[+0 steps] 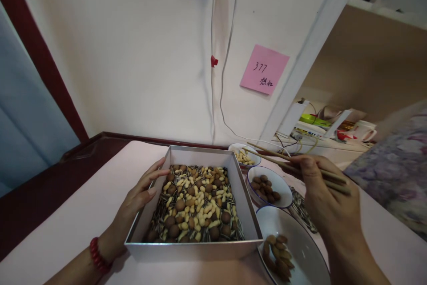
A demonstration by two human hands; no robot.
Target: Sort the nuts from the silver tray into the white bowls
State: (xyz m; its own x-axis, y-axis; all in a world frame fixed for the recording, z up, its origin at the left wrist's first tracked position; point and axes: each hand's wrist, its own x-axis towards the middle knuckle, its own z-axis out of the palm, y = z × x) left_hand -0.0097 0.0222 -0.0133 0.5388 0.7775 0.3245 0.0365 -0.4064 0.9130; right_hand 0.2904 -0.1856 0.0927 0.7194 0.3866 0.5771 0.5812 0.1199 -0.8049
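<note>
My right hand [328, 200] is closed around a pair of chopsticks [271, 156]. Their tips point left, over the bowl of peanuts [243, 156], and no nut shows between them. My left hand [140, 196] rests on the left wall of a square box [196, 251], fingers stretched over the rim. Inside the box lies a mix of peanuts [202, 205], round brown nuts [226, 218] and striped sunflower seeds [158, 214]. Beside it stand a bowl of brown nuts [265, 189] and a larger bowl [307, 254] holding several almond-like nuts [279, 256].
A pile of sunflower seeds [302, 209] lies right of the bowls, partly behind my right hand. The wall [133, 54] rises behind the table, with hanging cables [212, 98] and a pink note [264, 69]. A cluttered shelf [316, 142] and flowered fabric [396, 169] are at right.
</note>
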